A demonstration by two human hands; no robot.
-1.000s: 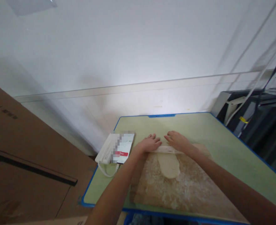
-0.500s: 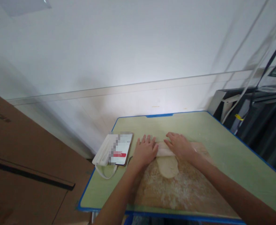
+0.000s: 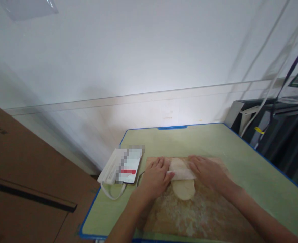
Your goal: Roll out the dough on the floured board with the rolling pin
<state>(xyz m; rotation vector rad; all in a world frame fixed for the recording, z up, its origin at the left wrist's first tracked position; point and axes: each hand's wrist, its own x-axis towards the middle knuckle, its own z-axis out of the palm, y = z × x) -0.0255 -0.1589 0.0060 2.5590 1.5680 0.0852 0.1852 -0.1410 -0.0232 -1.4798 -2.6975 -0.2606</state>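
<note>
Pulling the rolling pin (image 3: 181,174) back toward the near side compared with half a second ago, when only pressing on the far end of the dough (image 3: 184,190). Now crossing roughly the middle of it, so seeing dough poke out both beyond and in front of the pin.

Going by the head view, the only one: resting the left hand (image 3: 157,172) palm down on the left end of the pin, fingers fairly straight and a bit spread, thumb lying along it. Doing about the same with the right hand (image 3: 205,169) on the right end, pretty flat, not visibly wrapping around anything. Pressing with both, basically, rather than gripping. Can't tell exactly how the palms are sitting underneath.

Flattening the dough on a wooden board (image 3: 161,216), out in its far part, stretching lengthwise away from the body. Seeing loose flour (image 3: 190,221) scattered nearer in. Also spotting a phone (image 3: 132,165) left of the board on the blue-edged table (image 3: 179,141), sitting just beside a white device (image 3: 109,168), plus a white cable (image 3: 113,198) looping below.
</note>
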